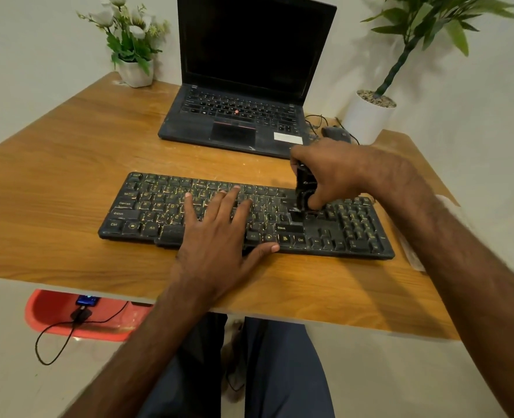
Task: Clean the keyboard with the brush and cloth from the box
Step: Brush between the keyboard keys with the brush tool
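Note:
A dusty black keyboard [147, 206] lies across the middle of the wooden table [68, 152]. My left hand [216, 236] rests flat on its middle keys, fingers spread and straight, thumb at the front edge. My right hand [340, 173] grips a black brush [304, 188] held upright, its lower end touching the keys near the Enter key, left of the arrow cluster. A white cloth or packet [412, 251] shows partly under my right forearm at the keyboard's right end. No box is in view.
An open black laptop [249, 86] stands behind the keyboard. A wired mouse [335, 134] lies to its right. A white flower pot [136, 72] is at the back left, a potted plant [369, 116] at the back right. A red stool [53, 312] stands below the table.

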`<action>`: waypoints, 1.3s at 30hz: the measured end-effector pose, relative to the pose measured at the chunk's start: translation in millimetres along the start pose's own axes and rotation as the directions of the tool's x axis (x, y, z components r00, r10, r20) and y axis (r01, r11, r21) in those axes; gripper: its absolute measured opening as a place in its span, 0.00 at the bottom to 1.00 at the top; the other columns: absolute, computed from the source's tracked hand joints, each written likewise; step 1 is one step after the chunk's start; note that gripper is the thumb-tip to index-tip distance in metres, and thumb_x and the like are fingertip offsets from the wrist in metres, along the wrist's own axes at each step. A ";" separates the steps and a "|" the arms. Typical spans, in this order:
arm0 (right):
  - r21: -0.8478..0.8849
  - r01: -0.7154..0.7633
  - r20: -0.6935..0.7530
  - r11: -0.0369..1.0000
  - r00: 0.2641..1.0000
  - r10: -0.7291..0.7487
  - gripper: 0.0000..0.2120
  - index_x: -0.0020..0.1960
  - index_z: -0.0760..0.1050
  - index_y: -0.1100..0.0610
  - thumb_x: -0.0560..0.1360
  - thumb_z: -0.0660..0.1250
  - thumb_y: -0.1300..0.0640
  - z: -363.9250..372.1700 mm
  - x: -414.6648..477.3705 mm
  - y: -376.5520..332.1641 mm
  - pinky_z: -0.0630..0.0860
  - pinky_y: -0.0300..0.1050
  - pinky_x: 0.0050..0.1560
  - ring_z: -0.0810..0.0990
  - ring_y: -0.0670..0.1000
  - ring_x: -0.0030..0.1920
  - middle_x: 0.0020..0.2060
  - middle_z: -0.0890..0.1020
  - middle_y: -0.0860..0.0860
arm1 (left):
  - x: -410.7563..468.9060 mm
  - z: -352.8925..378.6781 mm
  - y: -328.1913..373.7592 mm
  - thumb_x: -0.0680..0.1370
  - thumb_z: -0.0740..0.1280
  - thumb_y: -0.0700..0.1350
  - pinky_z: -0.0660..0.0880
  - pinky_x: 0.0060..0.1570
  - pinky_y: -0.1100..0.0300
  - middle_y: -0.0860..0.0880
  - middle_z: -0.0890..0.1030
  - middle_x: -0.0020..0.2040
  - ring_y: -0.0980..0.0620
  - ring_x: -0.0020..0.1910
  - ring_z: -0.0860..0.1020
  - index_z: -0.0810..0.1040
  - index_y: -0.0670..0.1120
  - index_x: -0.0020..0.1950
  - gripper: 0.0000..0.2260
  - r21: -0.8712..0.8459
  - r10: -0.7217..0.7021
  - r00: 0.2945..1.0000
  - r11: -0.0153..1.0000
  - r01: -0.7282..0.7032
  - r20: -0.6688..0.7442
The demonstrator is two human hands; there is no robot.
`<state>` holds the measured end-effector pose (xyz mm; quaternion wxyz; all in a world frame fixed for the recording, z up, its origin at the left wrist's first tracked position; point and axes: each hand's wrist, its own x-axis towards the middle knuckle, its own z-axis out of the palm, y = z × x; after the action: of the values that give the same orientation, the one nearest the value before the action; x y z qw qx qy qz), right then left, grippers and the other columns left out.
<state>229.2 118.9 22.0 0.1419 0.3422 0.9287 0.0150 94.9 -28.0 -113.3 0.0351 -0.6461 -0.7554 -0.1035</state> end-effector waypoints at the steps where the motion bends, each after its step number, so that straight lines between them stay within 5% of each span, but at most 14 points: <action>1: -0.043 -0.024 0.001 0.999 1.000 0.024 0.31 0.65 0.66 0.53 0.68 0.78 0.52 -2.6 -0.2 1.3 0.73 0.42 0.45 0.75 0.52 0.53 0.50 0.73 0.49 | 0.2 0.0 0.4 0.73 0.37 0.76 0.48 0.74 0.30 0.45 0.55 0.81 0.46 0.79 0.56 0.57 0.49 0.79 0.45 0.004 -0.001 1.000 1.000 0.001 0.002; 6: 0.088 0.107 -0.138 0.990 0.986 -0.095 0.30 0.62 0.65 0.51 0.67 0.78 0.52 4.1 6.1 -7.7 0.79 0.46 0.49 0.77 0.52 0.53 0.52 0.77 0.50 | -0.3 0.9 0.9 0.73 0.37 0.77 0.48 0.74 0.30 0.45 0.56 0.81 0.46 0.79 0.56 0.58 0.49 0.79 0.45 0.004 -0.002 1.000 1.000 0.002 -0.005; 12: -0.203 -0.005 -0.105 0.979 0.994 -0.016 0.33 0.66 0.65 0.54 0.68 0.78 0.51 -2.2 10.2 -2.5 0.73 0.45 0.45 0.77 0.55 0.55 0.56 0.77 0.55 | 0.6 1.7 0.6 0.73 0.38 0.76 0.47 0.74 0.31 0.45 0.56 0.81 0.46 0.79 0.56 0.57 0.49 0.79 0.44 0.012 0.004 1.000 1.000 -0.004 -0.002; 17: 0.078 0.144 -0.137 0.987 0.982 -0.132 0.30 0.61 0.66 0.51 0.66 0.78 0.52 2.5 10.4 -9.4 0.75 0.42 0.44 0.76 0.50 0.51 0.49 0.75 0.47 | 0.4 2.6 -0.3 0.73 0.38 0.76 0.46 0.74 0.31 0.45 0.56 0.81 0.46 0.79 0.56 0.57 0.49 0.80 0.44 0.014 -0.001 1.000 1.000 0.001 -0.008; 22: -0.138 0.007 -0.120 0.990 0.992 -0.024 0.31 0.65 0.65 0.54 0.68 0.78 0.53 1.9 14.4 0.5 0.71 0.43 0.44 0.77 0.55 0.54 0.52 0.75 0.52 | 0.2 1.7 0.3 0.73 0.39 0.76 0.46 0.74 0.31 0.44 0.57 0.81 0.46 0.79 0.57 0.58 0.49 0.79 0.44 -0.003 0.005 1.000 1.000 -0.005 -0.014; 27: 0.116 0.145 -0.278 0.983 0.954 -0.108 0.27 0.60 0.66 0.53 0.68 0.78 0.54 13.7 23.7 1.3 0.77 0.43 0.48 0.78 0.51 0.52 0.52 0.78 0.51 | -0.7 1.3 0.8 0.74 0.39 0.76 0.45 0.74 0.32 0.44 0.57 0.81 0.46 0.79 0.57 0.58 0.48 0.79 0.44 0.006 -0.003 1.000 1.000 0.003 -0.020; 32: -0.023 0.044 -0.393 0.999 0.918 -0.050 0.26 0.60 0.64 0.55 0.70 0.75 0.56 24.5 29.7 9.4 0.80 0.51 0.48 0.79 0.57 0.53 0.53 0.79 0.56 | -0.4 1.9 0.2 0.74 0.40 0.76 0.47 0.74 0.31 0.44 0.59 0.80 0.46 0.79 0.58 0.60 0.48 0.79 0.44 -0.014 0.003 1.000 1.000 -0.004 -0.021; 39: 0.138 0.174 -0.272 0.975 0.953 -0.132 0.26 0.59 0.66 0.51 0.67 0.77 0.53 21.8 13.8 5.4 0.80 0.49 0.47 0.78 0.50 0.50 0.51 0.78 0.49 | 0.2 3.5 0.5 0.74 0.40 0.76 0.45 0.75 0.33 0.45 0.57 0.81 0.47 0.79 0.56 0.59 0.49 0.79 0.44 -0.010 -0.001 1.000 1.000 0.001 -0.030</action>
<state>228.5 130.4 -1.8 -0.0090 0.2743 0.9613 -0.0260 95.6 -27.0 -116.6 0.0432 -0.6442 -0.7546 -0.1171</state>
